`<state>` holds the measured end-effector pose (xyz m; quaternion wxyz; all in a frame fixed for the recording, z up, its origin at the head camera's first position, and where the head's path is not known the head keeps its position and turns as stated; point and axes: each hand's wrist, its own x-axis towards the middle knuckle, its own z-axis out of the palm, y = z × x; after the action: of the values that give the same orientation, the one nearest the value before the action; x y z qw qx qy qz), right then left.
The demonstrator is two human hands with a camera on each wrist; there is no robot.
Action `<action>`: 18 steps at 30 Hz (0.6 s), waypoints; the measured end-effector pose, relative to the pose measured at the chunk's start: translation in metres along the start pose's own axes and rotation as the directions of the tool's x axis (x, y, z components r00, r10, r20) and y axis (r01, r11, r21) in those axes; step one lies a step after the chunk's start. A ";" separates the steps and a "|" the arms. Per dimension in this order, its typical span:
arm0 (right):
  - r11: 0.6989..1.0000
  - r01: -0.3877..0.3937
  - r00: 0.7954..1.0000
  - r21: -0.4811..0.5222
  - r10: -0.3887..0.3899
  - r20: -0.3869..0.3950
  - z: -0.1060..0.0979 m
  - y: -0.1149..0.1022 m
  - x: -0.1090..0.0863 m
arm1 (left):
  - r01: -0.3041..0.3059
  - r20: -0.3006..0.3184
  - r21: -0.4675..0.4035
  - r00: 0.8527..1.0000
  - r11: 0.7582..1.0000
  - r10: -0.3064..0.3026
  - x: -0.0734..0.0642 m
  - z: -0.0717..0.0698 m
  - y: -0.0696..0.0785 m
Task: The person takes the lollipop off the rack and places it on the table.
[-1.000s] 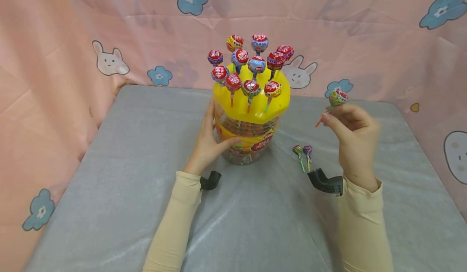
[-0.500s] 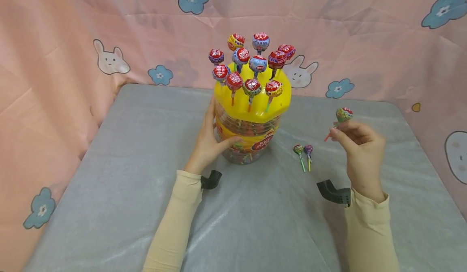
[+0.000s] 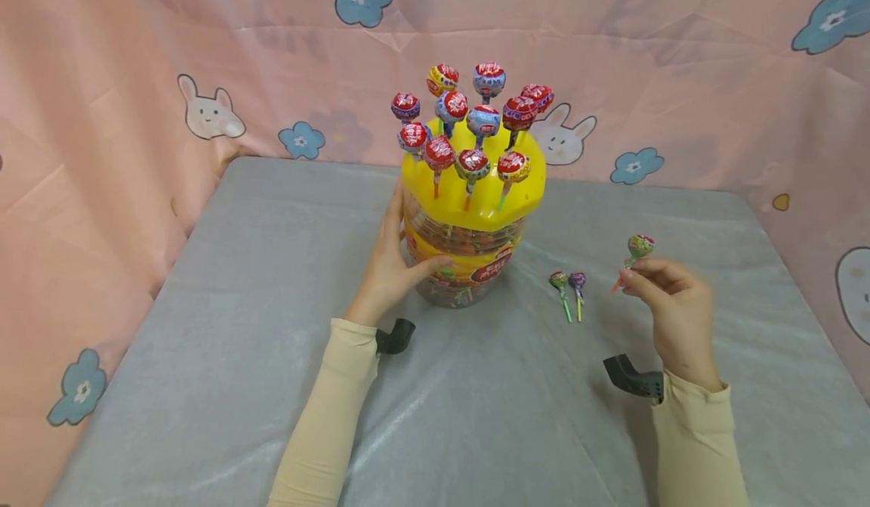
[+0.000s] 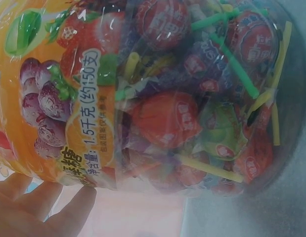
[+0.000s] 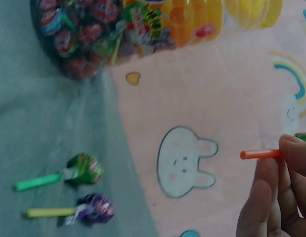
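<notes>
A clear plastic jar (image 3: 469, 242) with a yellow lid (image 3: 451, 208) stands on the table, with lollipops inside. Several wrapped lollipops (image 3: 473, 165) stick up from the lid. My left hand (image 3: 384, 276) grips the jar's left side, thumb across the front; the left wrist view shows its fingers against the label (image 4: 59, 98). To the right, my right hand (image 3: 680, 318) pinches a green-wrapped lollipop (image 3: 640, 247) by its orange stick, candy end up, above the table. Beside that hand, a green lollipop (image 3: 559, 284) and a purple lollipop (image 3: 578, 284) lie on the cloth.
Grey cloth covers the table (image 3: 489, 416). Behind it and along both sides hangs a pink curtain (image 3: 285, 54) printed with rabbits and blue flowers. A black curved mount (image 3: 632, 378) juts from the right wrist, another black mount (image 3: 396, 336) from the left.
My right hand has lowered toward the table and shifted slightly right, still pinching the lollipop. My left hand keeps its grip on the jar.
</notes>
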<state>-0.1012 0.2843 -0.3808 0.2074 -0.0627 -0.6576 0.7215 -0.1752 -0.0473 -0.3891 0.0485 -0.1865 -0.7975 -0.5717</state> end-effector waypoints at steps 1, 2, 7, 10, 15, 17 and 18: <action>1.000 -0.017 1.000 0.003 0.017 0.014 -0.004 0.003 0.000 | -0.002 0.001 -0.002 1.000 1.000 0.002 0.000 0.000 0.000; 1.000 -0.029 0.999 0.000 0.029 0.030 -0.008 0.006 0.000 | -0.004 0.003 -0.006 1.000 1.000 0.004 0.000 0.001 0.000; 0.996 -0.085 0.993 0.023 0.083 0.082 -0.022 0.020 0.005 | -0.012 0.000 -0.013 1.000 1.000 0.012 0.000 0.001 -0.001; 0.993 -0.111 0.990 0.032 0.108 0.095 -0.027 0.027 0.008 | -0.014 -0.002 -0.006 1.000 1.000 0.014 0.001 0.000 0.000; 0.986 -0.163 0.978 -0.045 0.167 0.127 -0.034 0.037 0.010 | -0.006 0.001 0.004 1.000 1.000 0.006 0.001 0.000 0.000; 0.977 -0.183 0.969 -0.109 0.198 0.150 -0.036 0.041 0.010 | -0.006 0.001 0.005 1.000 1.000 0.006 0.000 0.000 0.001; 0.971 -0.190 0.964 -0.144 0.213 0.161 -0.037 0.044 0.010 | -0.007 0.001 0.005 1.000 1.000 0.007 0.000 0.000 0.001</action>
<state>-0.1063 0.3207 -0.4262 0.0698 -0.0787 -0.7083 0.6981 -0.1752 -0.0473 -0.3882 0.0506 -0.1897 -0.7982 -0.5695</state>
